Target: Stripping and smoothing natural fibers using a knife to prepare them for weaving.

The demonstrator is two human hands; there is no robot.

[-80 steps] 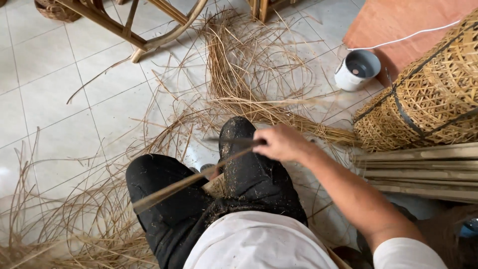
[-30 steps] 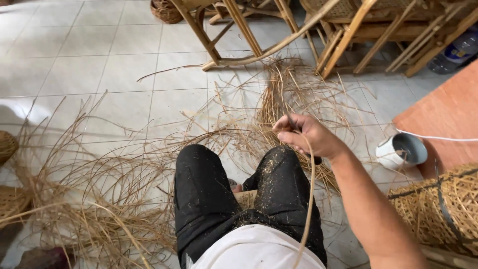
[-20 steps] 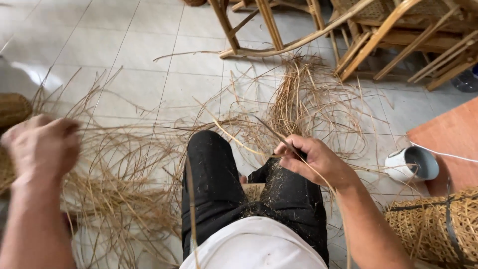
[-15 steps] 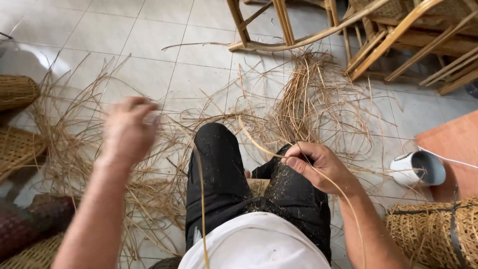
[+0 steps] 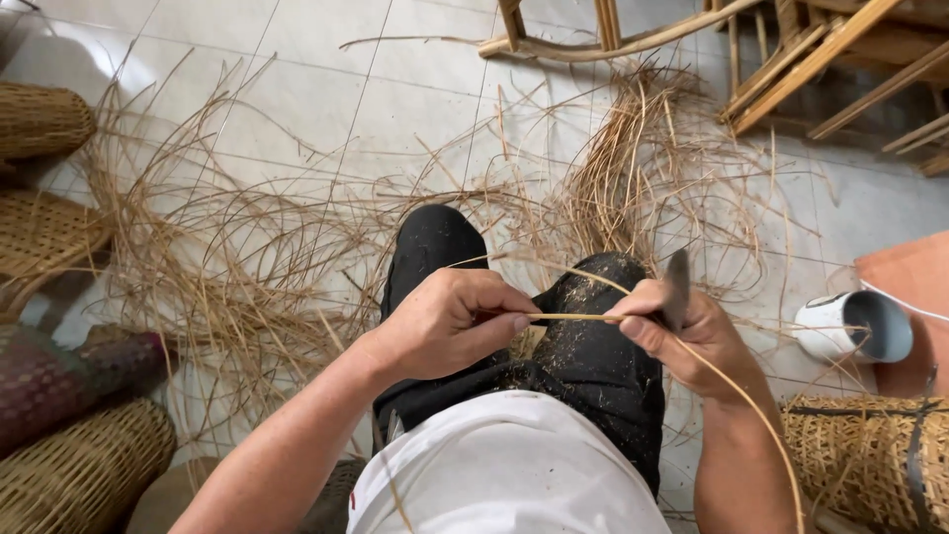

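Blade (image 5: 677, 287) in right hand (image 5: 682, 336) blurred, perhaps a knife; basket (image 5: 870, 460) cut off.

Left hand (image 5: 450, 326) brought in from out at the side to above the knees, now pinching the thin cane strip (image 5: 573, 317) opposite the right hand (image 5: 682, 331); strip drawn level between both; blade (image 5: 676, 287) raised upright.

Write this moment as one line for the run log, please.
left hand: pinches thin cane strip | right hand: grips knife against strip | lap: black trousers, dusty | floor: loose shavings
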